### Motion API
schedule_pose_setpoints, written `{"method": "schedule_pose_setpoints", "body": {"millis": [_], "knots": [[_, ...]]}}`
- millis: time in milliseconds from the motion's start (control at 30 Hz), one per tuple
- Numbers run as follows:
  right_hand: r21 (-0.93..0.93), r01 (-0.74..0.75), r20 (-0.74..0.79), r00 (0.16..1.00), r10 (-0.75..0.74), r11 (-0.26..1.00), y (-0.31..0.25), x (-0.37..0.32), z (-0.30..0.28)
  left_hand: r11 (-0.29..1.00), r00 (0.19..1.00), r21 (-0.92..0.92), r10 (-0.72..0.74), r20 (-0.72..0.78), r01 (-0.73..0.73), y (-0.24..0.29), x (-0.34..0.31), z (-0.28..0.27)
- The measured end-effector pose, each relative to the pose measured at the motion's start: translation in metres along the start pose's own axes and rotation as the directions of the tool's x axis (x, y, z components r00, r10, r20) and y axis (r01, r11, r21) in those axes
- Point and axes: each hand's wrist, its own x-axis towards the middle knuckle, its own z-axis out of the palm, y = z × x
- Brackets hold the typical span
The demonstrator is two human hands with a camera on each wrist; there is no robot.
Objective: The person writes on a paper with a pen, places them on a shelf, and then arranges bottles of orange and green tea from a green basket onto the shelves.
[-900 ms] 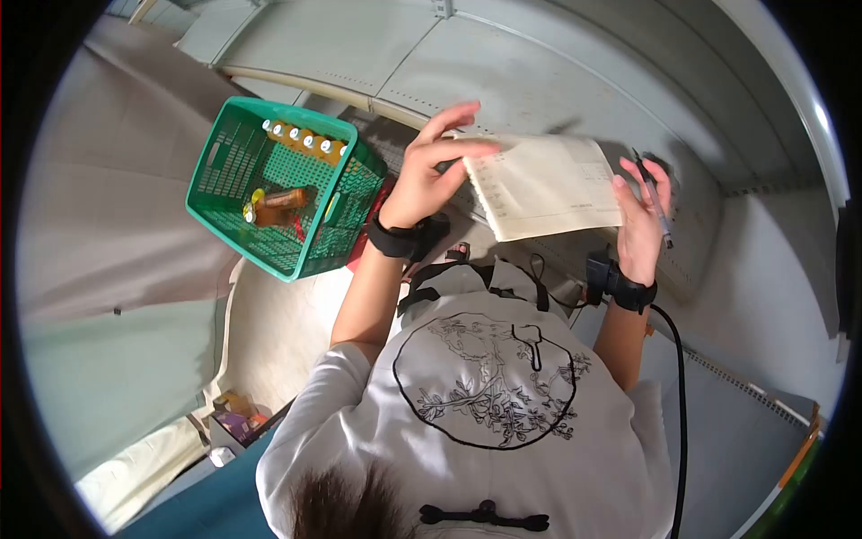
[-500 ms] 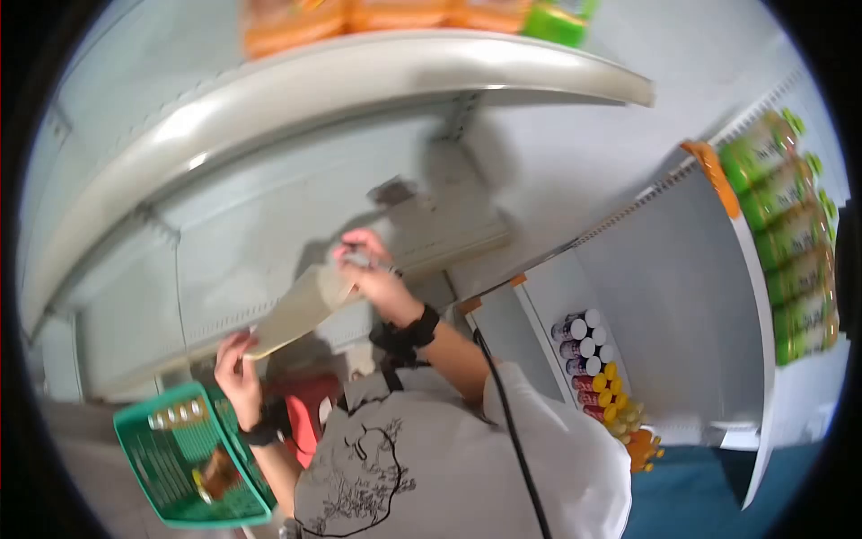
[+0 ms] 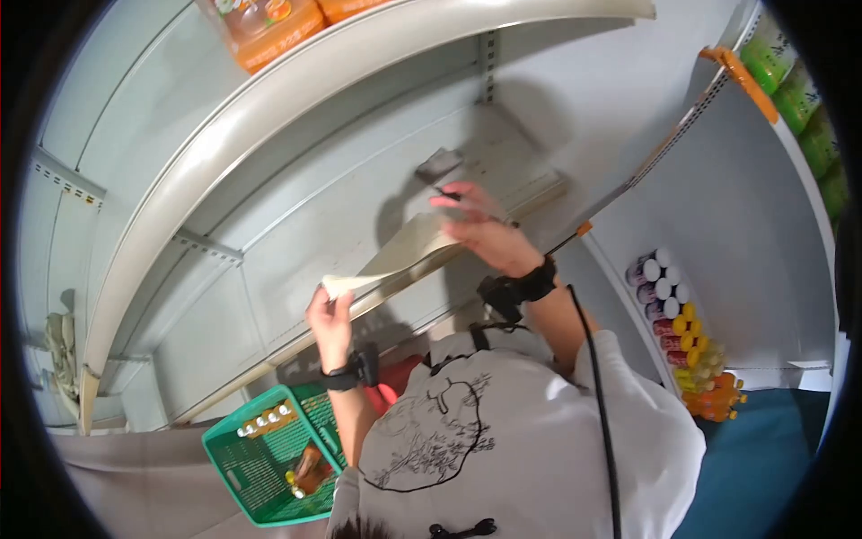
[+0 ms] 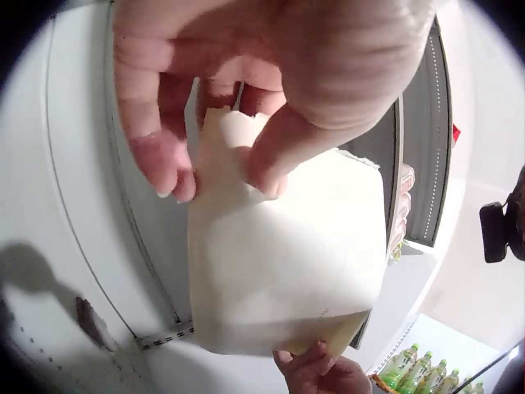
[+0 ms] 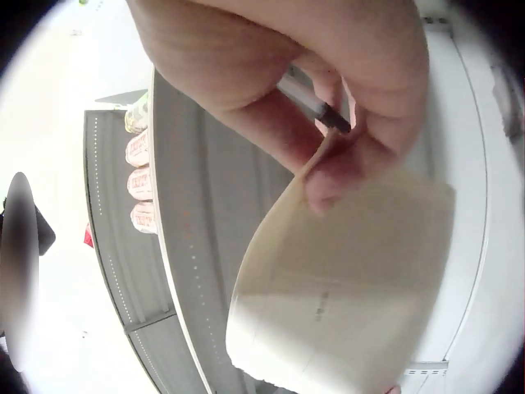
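Observation:
A cream paper notepad (image 3: 404, 247) with a ragged torn end is held between both hands, bent and tilted so the head view sees it almost edge-on. My left hand (image 3: 330, 323) pinches the ragged end; in the left wrist view its thumb (image 4: 271, 160) presses on the paper with fingers behind. At the opposite end, my right hand (image 3: 489, 234) grips the pad between thumb and fingers. A pen (image 5: 308, 98) is tucked in that same hand, its dark tip close to the pad's edge.
A green basket (image 3: 235, 481) holding several small bottles stands below left. Pale shelves (image 3: 296, 225) curve in front, with orange packs (image 3: 269, 36) on the upper one. Bottles with white and yellow caps (image 3: 673, 305) stand at right, and a black cable (image 3: 593, 386) hangs from the right wrist.
The head view has swung toward the shelves on the right. The notepad has turned from broadside to nearly edge-on. My left hand has gone from outstretched fingers over the page to pinching its end.

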Motion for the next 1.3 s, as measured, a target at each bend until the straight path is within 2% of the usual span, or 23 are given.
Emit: {"method": "schedule_pose_setpoints", "body": {"millis": [67, 133, 200, 267, 333, 367, 433, 467, 500, 533, 600, 667, 733, 767, 800, 867, 933, 1000, 1067, 1133, 1167, 1267, 1300], "knots": [[0.019, -0.016, 0.015, 1.000, 0.016, 1.000, -0.006, -0.002, 0.001, 0.988, 0.997, -0.131, -0.078, 0.026, 0.081, 0.011, 0.001, 0.006], [-0.048, 0.051, 0.006, 0.999, -0.051, 0.998, -0.007, -0.001, 0.000, 0.985, 0.996, -0.149, -0.086, 0.023, 0.088, 0.014, 0.002, 0.005], [-0.076, 0.037, -0.016, 0.999, -0.038, 0.996, -0.007, -0.001, -0.003, 0.950, 0.966, -0.261, -0.108, 0.234, 0.169, 0.009, 0.001, -0.006], [-0.096, 0.030, -0.057, 0.998, -0.035, 0.995, -0.011, -0.001, -0.002, 0.963, 0.973, -0.208, -0.129, 0.193, 0.169, 0.021, -0.001, -0.002], [-0.096, 0.006, -0.062, 0.998, -0.012, 0.995, -0.009, 0.000, -0.001, 0.995, 0.967, -0.077, -0.049, 0.251, 0.070, 0.020, -0.001, -0.003], [-0.097, -0.002, -0.092, 0.996, -0.007, 0.995, -0.008, 0.002, -0.002, 1.000, 0.974, -0.026, -0.002, 0.225, 0.008, 0.022, -0.001, 0.000], [-0.079, -0.042, -0.163, 0.986, 0.028, 0.996, -0.006, 0.005, 0.001, 0.999, 0.984, -0.008, -0.041, 0.175, 0.043, 0.024, -0.002, -0.002], [-0.079, -0.061, -0.149, 0.988, 0.048, 0.995, -0.002, 0.007, 0.000, 0.998, 0.987, 0.004, -0.068, 0.148, 0.068, 0.024, -0.003, -0.002], [-0.064, -0.047, -0.176, 0.984, 0.035, 0.997, 0.002, 0.011, -0.003, 0.990, 0.987, -0.093, -0.089, 0.133, 0.102, 0.022, -0.005, -0.002], [-0.051, -0.033, -0.202, 0.979, 0.022, 0.998, 0.006, 0.015, -0.002, 0.990, 0.989, -0.091, -0.098, 0.110, 0.108, 0.023, -0.006, -0.001], [-0.084, -0.023, -0.202, 0.979, 0.005, 0.996, 0.008, 0.017, 0.006, 0.953, 0.989, -0.266, -0.133, 0.065, 0.145, 0.029, -0.008, 0.002], [-0.120, -0.009, -0.192, 0.981, -0.015, 0.993, 0.013, 0.022, 0.014, 0.938, 0.986, -0.309, -0.165, 0.004, 0.158, 0.031, -0.009, 0.001], [-0.189, 0.098, -0.202, 0.970, -0.137, 0.977, 0.021, 0.026, 0.018, 0.843, 0.969, -0.491, -0.248, 0.006, 0.219, 0.020, -0.011, -0.008], [-0.171, 0.121, -0.176, 0.973, -0.151, 0.978, 0.022, 0.026, 0.020, 0.821, 0.964, -0.522, -0.266, 0.014, 0.234, 0.017, -0.012, -0.013], [-0.166, 0.105, -0.154, 0.979, -0.131, 0.980, 0.021, 0.025, 0.023, 0.823, 0.962, -0.522, -0.273, -0.016, 0.225, 0.012, -0.012, -0.017], [-0.267, 0.112, -0.162, 0.974, -0.159, 0.957, 0.020, 0.026, 0.026, 0.696, 0.985, -0.712, -0.166, -0.037, 0.091, 0.004, -0.014, -0.023], [-0.220, 0.124, -0.107, 0.983, -0.151, 0.968, 0.023, 0.028, 0.027, 0.703, 0.965, -0.710, -0.214, -0.153, 0.043, 0.024, -0.016, -0.021], [-0.276, 0.189, -0.009, 0.980, -0.199, 0.943, 0.020, 0.026, 0.035, 0.755, 0.930, -0.653, -0.274, -0.245, 0.050, 0.032, -0.016, -0.025], [-0.310, 0.179, 0.048, 0.984, -0.172, 0.934, 0.023, 0.026, 0.034, 0.777, 0.925, -0.629, -0.248, -0.288, 0.012, 0.025, -0.018, -0.028], [-0.427, 0.155, 0.056, 0.988, -0.145, 0.891, 0.025, 0.027, 0.033, 0.839, 0.923, -0.540, -0.157, -0.350, -0.062, 0.018, -0.016, -0.027], [-0.444, 0.138, 0.047, 0.990, -0.131, 0.885, 0.027, 0.028, 0.030, 0.856, 0.924, -0.518, -0.202, -0.325, 0.005, 0.018, -0.019, -0.029], [-0.491, 0.122, 0.049, 0.992, -0.112, 0.862, 0.030, 0.030, 0.029, 0.846, 0.927, -0.526, -0.120, -0.356, -0.092, 0.025, -0.018, -0.024], [-0.496, 0.111, 0.046, 0.994, -0.101, 0.861, 0.029, 0.029, 0.031, 0.859, 0.928, -0.508, -0.137, -0.346, -0.062, 0.022, -0.020, -0.025]]}}
